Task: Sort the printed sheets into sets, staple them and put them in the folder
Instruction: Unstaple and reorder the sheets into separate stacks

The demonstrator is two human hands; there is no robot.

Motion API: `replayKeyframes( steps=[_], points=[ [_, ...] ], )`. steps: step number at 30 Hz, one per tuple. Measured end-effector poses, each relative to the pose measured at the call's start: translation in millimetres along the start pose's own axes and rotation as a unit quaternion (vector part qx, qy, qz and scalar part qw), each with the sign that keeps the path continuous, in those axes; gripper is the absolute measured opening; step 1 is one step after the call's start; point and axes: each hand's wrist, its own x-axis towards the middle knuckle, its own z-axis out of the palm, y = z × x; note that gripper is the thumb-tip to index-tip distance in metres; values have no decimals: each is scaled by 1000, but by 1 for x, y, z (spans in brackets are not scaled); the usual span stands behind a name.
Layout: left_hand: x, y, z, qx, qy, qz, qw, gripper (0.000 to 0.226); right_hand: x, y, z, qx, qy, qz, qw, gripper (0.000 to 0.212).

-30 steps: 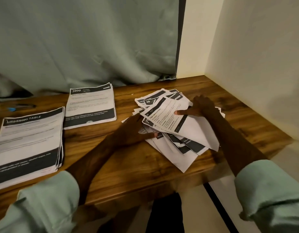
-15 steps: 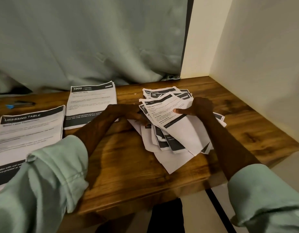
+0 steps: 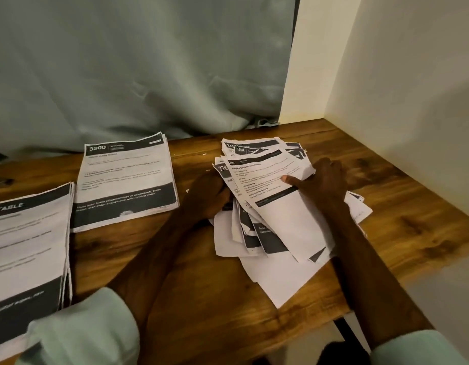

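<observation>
A loose heap of sheets (image 3: 278, 272) lies on the right half of the table (image 3: 201, 285), and one corner reaches toward the near edge. The left hand (image 3: 209, 196) sits against the heap's left side, its fingers hidden under sheets. The right hand (image 3: 320, 180) is at the heap's right side, thumb on the top sheet (image 3: 265, 180). Left of the heap, toward the far side, lies the stack headed 3800 (image 3: 128, 180). Nearer and further left lies the stack headed TABLE (image 3: 27, 246). The curtain (image 3: 135, 75) hangs behind the table, and the wall (image 3: 412, 101) stands to its right.
</observation>
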Motion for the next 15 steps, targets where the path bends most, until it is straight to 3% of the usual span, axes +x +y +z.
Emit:
replayKeyframes(
  steps=[4,10,13,15],
  points=[
    [16,-19,13,-49,6,-22,999,33,11,4,2,4,19,-19,1000,73],
    [24,-24,20,-82,33,12,996,42,2,1,3,55,69,-22,996,40],
    [23,-29,26,-84,37,10,996,50,-1,2,3,54,87,-45,994,36],
    [23,-28,23,-134,114,7,984,41,-5,-1,3,76,104,-68,989,39]
  ],
)
